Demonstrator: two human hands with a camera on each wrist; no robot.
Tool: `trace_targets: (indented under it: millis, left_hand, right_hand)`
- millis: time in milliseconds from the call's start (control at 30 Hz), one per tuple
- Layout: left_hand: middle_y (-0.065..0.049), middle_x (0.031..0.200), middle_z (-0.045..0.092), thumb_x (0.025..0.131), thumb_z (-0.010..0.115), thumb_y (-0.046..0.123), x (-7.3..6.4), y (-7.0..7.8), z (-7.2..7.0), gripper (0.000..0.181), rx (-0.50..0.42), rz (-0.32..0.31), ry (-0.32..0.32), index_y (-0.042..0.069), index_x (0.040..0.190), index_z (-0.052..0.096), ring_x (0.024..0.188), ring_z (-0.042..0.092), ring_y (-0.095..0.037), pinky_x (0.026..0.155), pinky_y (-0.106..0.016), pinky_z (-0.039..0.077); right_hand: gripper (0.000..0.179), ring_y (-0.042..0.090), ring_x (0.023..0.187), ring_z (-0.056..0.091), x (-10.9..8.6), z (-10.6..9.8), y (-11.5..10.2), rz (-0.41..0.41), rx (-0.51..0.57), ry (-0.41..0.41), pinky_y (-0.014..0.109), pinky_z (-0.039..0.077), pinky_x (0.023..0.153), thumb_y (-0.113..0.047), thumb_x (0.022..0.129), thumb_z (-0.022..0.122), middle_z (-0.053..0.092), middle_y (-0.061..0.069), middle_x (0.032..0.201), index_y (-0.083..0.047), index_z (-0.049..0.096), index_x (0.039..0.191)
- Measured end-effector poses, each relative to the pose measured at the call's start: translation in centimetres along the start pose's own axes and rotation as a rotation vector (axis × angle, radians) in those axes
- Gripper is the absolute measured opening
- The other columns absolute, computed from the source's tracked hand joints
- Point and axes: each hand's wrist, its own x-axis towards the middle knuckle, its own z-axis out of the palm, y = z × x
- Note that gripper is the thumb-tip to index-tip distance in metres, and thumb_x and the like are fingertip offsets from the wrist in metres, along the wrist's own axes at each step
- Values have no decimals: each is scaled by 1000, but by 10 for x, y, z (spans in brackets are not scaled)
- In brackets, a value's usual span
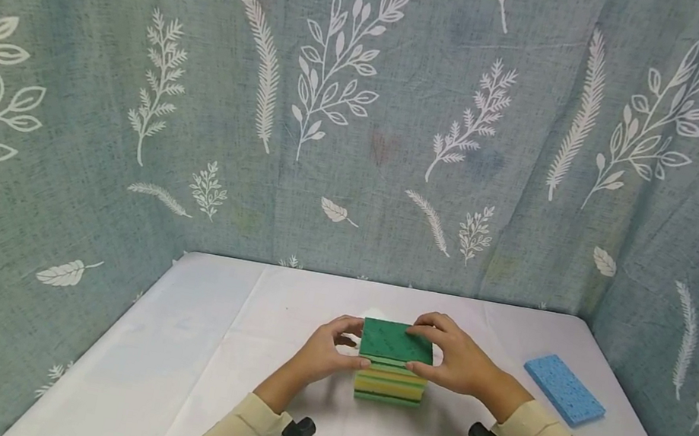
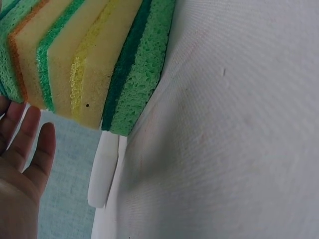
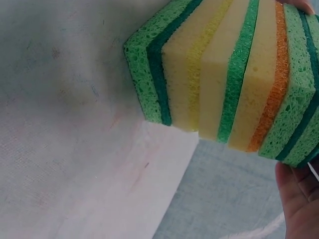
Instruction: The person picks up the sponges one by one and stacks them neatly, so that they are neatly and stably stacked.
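Note:
A stack of scrub sponges stands on the white table, topped by a sponge with a dark green face. Light green, cream, yellow and orange layers show along the stack in the left wrist view. My left hand holds the upper left side, thumb at the front corner and fingers farther back. On the opposite side, my right hand grips the top sponge, thumb at its front edge and a finger over its upper face. Fingertips sit at the top layers of the stack in the right wrist view.
A blue sponge lies flat on the table to the right of the stack. Patterned cloth hangs behind and along both sides. A white rounded object shows beyond the stack in the left wrist view.

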Motion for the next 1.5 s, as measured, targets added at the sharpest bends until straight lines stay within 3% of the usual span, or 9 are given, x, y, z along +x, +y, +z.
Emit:
trace_targets:
  millis: [167, 200, 433, 600, 700, 933, 1067, 1267, 1500]
  left_hand:
    - [-12, 122, 58, 79, 83, 15, -3, 9, -1, 66, 0, 11, -9, -2, 135, 52, 113, 54, -28, 94, -53, 46]
    - [-10, 122, 58, 78, 83, 17, -2, 4, -1, 66, 4, 11, -2, 0, 135, 53, 112, 55, -25, 94, -50, 47]
    - [-10, 124, 57, 78, 83, 14, -1, 1, -1, 67, 13, -11, -18, -1, 136, 52, 114, 53, -26, 96, -50, 46]
    - [-9, 128, 55, 78, 83, 14, 5, -22, 0, 69, 26, -14, -4, 4, 138, 51, 117, 52, -27, 97, -49, 45]
    - [-6, 127, 55, 78, 84, 17, 5, -26, 0, 70, 26, -15, 12, 7, 139, 51, 116, 53, -24, 95, -46, 47]
    - [-1, 125, 56, 76, 85, 26, 2, -29, 0, 72, 40, -10, 25, 10, 138, 52, 112, 55, -19, 93, -37, 49]
    - [-3, 126, 55, 77, 85, 23, 3, -26, -1, 73, 33, -6, 26, 9, 140, 50, 114, 54, -20, 93, -38, 48]
    - [-11, 129, 54, 77, 84, 14, 4, -24, -1, 77, -10, -15, 24, 3, 142, 45, 117, 51, -28, 96, -48, 45]
    - [-3, 122, 59, 76, 86, 24, 5, -26, 0, 75, -8, 1, 37, 12, 139, 49, 113, 54, -20, 93, -39, 48]
  right_hand:
    - [51, 16, 120, 47, -1, 0, 1, -1, 5, -14, 43, 47, 94, -48, 86, 71, 49, -3, 129, -20, 61, 128]
    - [52, 16, 120, 47, -1, 1, 1, -5, 5, -16, 43, 47, 94, -48, 86, 71, 49, -2, 129, -19, 61, 129]
    - [59, 18, 121, 47, -3, -4, 1, -3, 18, -49, 44, 46, 95, -51, 85, 71, 47, -2, 133, -18, 58, 133]
    - [67, 20, 124, 47, -4, -7, 4, 9, 24, -55, 46, 46, 96, -52, 84, 72, 45, -2, 138, -19, 52, 139]
    - [71, 23, 126, 47, -8, -8, 5, 22, 34, -51, 48, 45, 96, -50, 82, 74, 44, -1, 140, -20, 49, 142]
    - [78, 27, 130, 43, -24, -10, 10, 113, 26, -59, 53, 43, 97, -53, 82, 73, 42, 3, 144, -22, 43, 146]
    - [77, 28, 131, 42, -33, -13, 13, 165, 25, -53, 55, 42, 98, -47, 82, 76, 42, 4, 145, -21, 43, 146]
    - [71, 31, 129, 43, -46, -17, 18, 191, -6, -72, 57, 42, 96, -37, 82, 79, 44, 9, 143, -17, 48, 143]
    - [61, 33, 123, 49, -69, -21, 27, 207, -64, -91, 56, 45, 93, -35, 83, 78, 49, 10, 137, -14, 55, 135]
